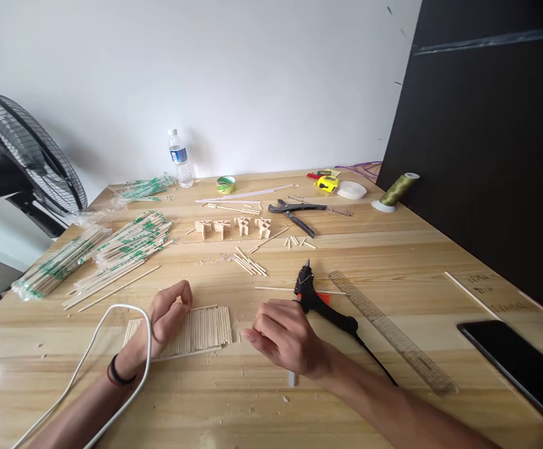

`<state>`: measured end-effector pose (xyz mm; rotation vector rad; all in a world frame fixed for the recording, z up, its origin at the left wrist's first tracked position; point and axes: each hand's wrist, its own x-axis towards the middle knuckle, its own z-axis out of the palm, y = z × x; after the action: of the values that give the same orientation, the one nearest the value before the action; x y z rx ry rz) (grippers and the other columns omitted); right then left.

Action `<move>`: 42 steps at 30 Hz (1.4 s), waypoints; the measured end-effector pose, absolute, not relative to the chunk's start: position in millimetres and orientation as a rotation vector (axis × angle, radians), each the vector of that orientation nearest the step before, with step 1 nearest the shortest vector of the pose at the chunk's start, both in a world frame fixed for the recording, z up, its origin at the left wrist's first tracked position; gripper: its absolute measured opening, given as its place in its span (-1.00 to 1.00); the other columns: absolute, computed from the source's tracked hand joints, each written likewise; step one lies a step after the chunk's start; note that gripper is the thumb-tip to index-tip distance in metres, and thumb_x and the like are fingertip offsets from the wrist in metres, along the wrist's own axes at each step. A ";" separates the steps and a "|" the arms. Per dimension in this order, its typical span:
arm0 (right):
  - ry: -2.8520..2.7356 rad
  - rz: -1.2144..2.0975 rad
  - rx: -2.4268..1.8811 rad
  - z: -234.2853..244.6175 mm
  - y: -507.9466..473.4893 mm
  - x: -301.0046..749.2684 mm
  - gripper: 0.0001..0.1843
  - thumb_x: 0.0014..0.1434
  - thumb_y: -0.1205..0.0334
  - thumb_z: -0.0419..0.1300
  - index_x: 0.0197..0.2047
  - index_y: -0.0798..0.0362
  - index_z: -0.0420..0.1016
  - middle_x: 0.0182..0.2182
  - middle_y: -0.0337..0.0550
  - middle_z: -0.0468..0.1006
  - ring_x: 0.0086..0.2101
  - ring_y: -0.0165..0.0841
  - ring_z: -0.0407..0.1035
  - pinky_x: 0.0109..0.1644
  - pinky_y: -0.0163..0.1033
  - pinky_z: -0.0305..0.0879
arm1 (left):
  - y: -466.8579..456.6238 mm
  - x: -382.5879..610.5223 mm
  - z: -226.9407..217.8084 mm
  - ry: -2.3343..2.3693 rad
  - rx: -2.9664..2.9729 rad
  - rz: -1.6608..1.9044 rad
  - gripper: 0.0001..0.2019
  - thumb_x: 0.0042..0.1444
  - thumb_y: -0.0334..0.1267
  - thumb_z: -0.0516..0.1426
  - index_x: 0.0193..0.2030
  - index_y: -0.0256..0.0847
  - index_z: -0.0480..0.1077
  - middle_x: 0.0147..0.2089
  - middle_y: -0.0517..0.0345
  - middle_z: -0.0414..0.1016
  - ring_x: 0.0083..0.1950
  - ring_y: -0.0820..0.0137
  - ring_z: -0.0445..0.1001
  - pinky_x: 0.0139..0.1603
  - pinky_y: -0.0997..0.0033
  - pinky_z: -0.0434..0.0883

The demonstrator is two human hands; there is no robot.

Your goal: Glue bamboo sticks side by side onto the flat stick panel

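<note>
A flat panel of glued wooden sticks point(203, 329) lies on the wooden table point(393, 249) in front of me. My left hand point(168, 312) rests on the panel's left part with the fingers curled; nothing shows inside them. My right hand point(285, 333) hovers just right of the panel, fingers loosely bent and pointing left, with nothing visible in it. A black glue gun point(321, 302) with an orange trigger lies right behind my right hand. A white cable point(112, 349) loops over my left wrist.
Bundles of wrapped chopsticks point(107, 252) fill the left side. Small stick blocks point(234, 226), cut stick pieces point(250, 262), black pliers point(294, 212) and a clear ruler point(388, 327) lie mid-table. A water bottle point(180, 159), tape roll point(226, 184), thread spool point(396, 190), phone point(519, 362) and fan point(23, 156) surround them.
</note>
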<state>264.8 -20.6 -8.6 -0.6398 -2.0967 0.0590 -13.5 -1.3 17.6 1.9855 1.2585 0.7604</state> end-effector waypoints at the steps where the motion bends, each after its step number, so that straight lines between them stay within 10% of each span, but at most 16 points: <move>1: -2.123 0.031 -0.627 -8.8 -19.7 264.5 -0.56 0.56 0.21 0.01 -0.43 -0.04 0.29 -0.56 -0.28 0.35 -0.53 -0.37 0.16 -0.40 -0.18 0.03 | -2.9 -12.8 18.0 1.265 1.991 0.752 -0.74 0.37 -0.13 -0.07 -0.37 -0.11 0.14 -0.39 0.26 0.25 -0.35 0.37 0.25 -0.29 0.34 0.24; 10: -2.330 -0.015 -0.719 18.2 -6.3 270.7 -0.74 0.50 0.41 0.08 -0.23 0.05 0.50 -0.37 -0.13 0.59 -0.40 -0.31 0.42 -0.29 -0.18 0.30 | -1.3 -10.2 13.5 1.268 2.049 0.745 -0.83 0.27 -0.23 -0.03 -0.38 -0.12 0.19 -0.40 0.24 0.33 -0.36 0.35 0.33 -0.28 0.32 0.28; 16: -2.200 0.116 -1.165 45.1 -1.3 340.3 -0.64 0.50 0.23 0.10 -0.39 -0.02 0.44 -0.46 -0.19 0.49 -0.43 -0.30 0.38 -0.27 -0.16 0.31 | 1.7 -15.1 4.7 1.287 2.098 0.743 -0.83 0.30 -0.27 -0.07 -0.36 -0.11 0.16 -0.37 0.22 0.39 -0.33 0.34 0.38 -0.25 0.33 0.35; 25: -2.060 0.305 -1.785 -7.9 -20.0 397.4 -0.63 0.32 -0.13 0.12 0.00 -0.08 0.51 0.00 0.02 0.62 -0.03 -0.01 0.58 -0.05 0.00 0.52 | 52.0 -75.1 8.3 1.747 2.227 0.756 -0.82 0.13 -0.26 0.13 -0.11 -0.12 0.42 -0.03 -0.01 0.46 0.06 0.04 0.44 0.16 -0.05 0.41; 30: -2.073 0.380 -1.844 -16.1 -25.7 383.4 -0.71 0.32 -0.02 0.13 0.00 -0.07 0.49 -0.03 -0.01 0.60 -0.12 -0.09 0.61 -0.12 -0.06 0.52 | 67.8 -127.3 8.4 1.994 2.247 0.672 -0.79 0.15 -0.14 0.21 -0.08 -0.09 0.48 0.00 -0.02 0.47 0.17 -0.06 0.41 0.26 -0.23 0.34; 42: -2.009 0.252 -1.788 -4.3 -29.9 364.6 -0.69 0.07 0.42 0.18 -0.10 0.01 0.46 -0.04 0.00 0.54 -0.26 -0.13 0.54 -0.30 -0.15 0.34 | 58.7 4.1 6.1 1.626 2.523 0.501 -0.64 0.33 0.02 0.21 0.15 -0.10 0.45 0.16 -0.04 0.51 0.21 0.10 0.49 0.27 0.06 0.43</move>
<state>364.6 -29.9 -4.3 -1.7884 -2.0095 0.2522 4.1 58.7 6.1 2.5233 1.6262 0.5008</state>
